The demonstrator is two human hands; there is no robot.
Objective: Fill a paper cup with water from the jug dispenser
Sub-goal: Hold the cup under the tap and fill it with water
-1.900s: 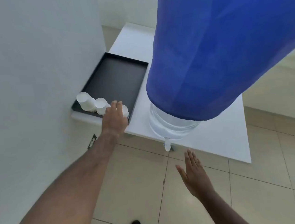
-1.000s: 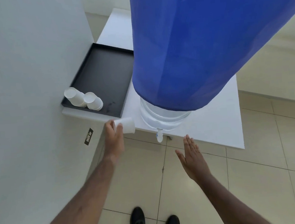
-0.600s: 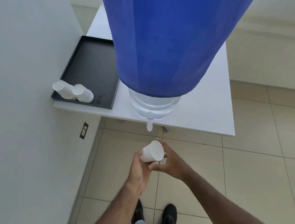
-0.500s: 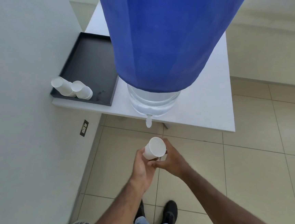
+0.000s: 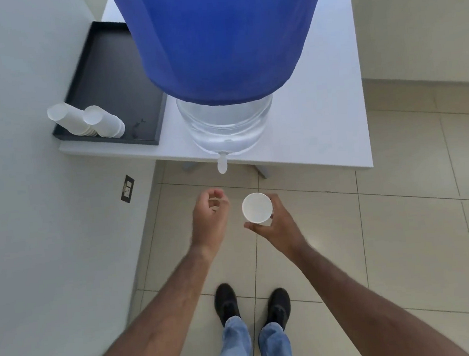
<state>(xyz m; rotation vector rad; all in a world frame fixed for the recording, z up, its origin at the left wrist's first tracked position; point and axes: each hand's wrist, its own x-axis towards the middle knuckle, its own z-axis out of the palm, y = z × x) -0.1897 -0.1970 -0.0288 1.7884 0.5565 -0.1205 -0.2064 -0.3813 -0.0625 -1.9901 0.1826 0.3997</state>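
A large water jug [image 5: 227, 121] under a blue cloth cover [image 5: 221, 37] stands on the white table [image 5: 322, 130]. Its small white tap [image 5: 222, 166] hangs over the table's front edge. My right hand [image 5: 274, 228] holds an upright white paper cup [image 5: 257, 207], mouth up and empty, below and slightly right of the tap. My left hand [image 5: 209, 217] is just left of the cup with fingers loosely curled, holding nothing, directly below the tap.
A black tray [image 5: 111, 75] lies on the table's left side, with two stacks of white cups [image 5: 86, 121] lying at its front corner. A white wall [image 5: 30, 195] with a socket [image 5: 127, 187] runs along the left. Tiled floor and my shoes lie below.
The cup passed from my left hand to my right hand. The left hand let go and moved left, and the cup now sits upright farther right.
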